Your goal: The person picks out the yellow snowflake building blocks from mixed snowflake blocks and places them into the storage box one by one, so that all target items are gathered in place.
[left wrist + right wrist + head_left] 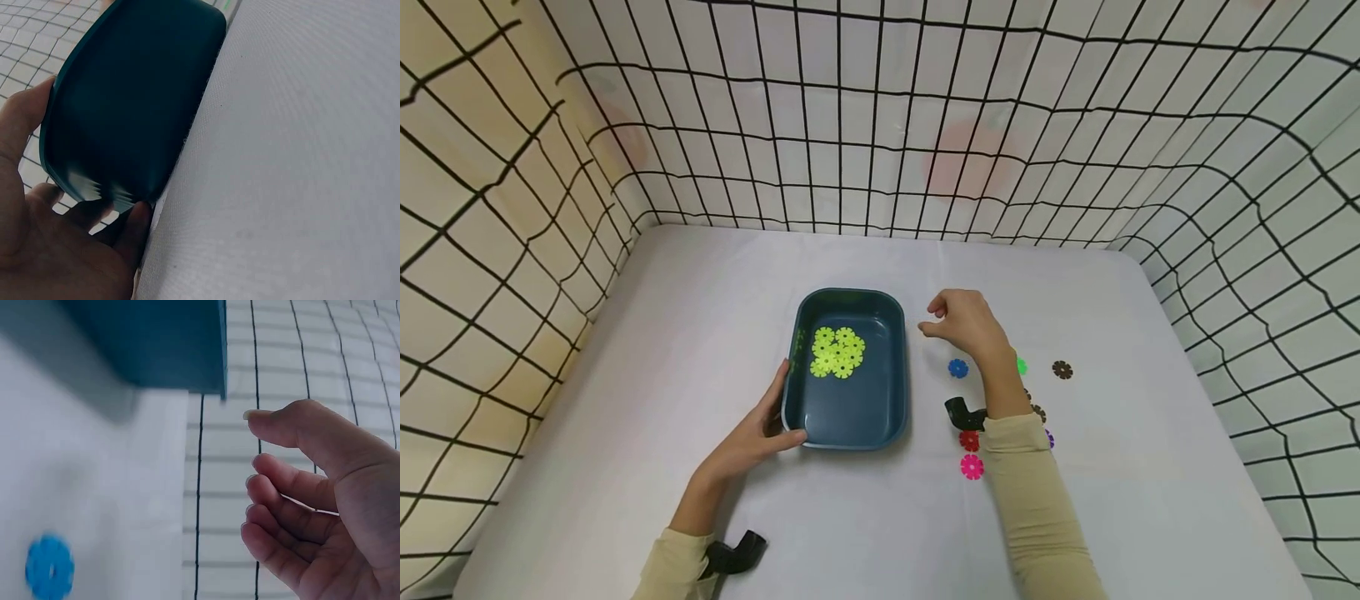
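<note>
My left hand (752, 442) holds the near left corner of a dark blue plastic tub (850, 421), thumb at the front rim and fingers along the left wall. The left wrist view shows those fingers (134, 228) against the tub's side (137, 94). Inside the tub lies a cluster of yellow-green notched plastic discs (837, 352). Right of the tub, my right hand (966, 321) hovers with nothing in it, its fingers loosely bent and the thumb apart from them. A blue notched disc (958, 368) lies on the table just below that hand.
More notched discs lie around the right forearm: green (1022, 366), brown (1062, 370), red (969, 441), pink (972, 467) and purple (1050, 438), some partly hidden by the arm. A black grid net (880, 142) encloses the white table (1150, 500) at the back and sides.
</note>
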Action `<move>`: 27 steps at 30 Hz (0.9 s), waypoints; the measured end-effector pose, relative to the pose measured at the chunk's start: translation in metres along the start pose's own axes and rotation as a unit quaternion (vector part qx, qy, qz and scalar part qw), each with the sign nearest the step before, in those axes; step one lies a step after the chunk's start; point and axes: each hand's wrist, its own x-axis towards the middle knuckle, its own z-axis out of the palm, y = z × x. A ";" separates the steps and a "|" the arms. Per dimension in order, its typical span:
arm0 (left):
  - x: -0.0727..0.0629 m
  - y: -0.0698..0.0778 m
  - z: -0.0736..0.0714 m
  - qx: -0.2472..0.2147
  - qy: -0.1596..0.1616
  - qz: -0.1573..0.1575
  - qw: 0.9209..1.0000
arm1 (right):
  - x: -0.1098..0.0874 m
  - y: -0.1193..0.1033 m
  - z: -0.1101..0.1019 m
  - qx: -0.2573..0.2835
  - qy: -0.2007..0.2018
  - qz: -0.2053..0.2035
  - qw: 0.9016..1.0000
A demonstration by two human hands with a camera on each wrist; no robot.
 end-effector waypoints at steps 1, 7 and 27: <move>0.000 0.000 0.000 0.001 0.001 -0.001 1.000 | -0.002 0.006 -0.002 -0.001 0.002 0.007 1.000; -0.001 0.001 0.001 0.004 0.003 -0.002 1.000 | -0.013 0.044 -0.009 0.000 0.017 0.045 0.999; 0.000 0.001 0.001 0.001 -0.001 0.004 1.000 | -0.034 0.113 0.012 0.015 0.041 0.110 0.993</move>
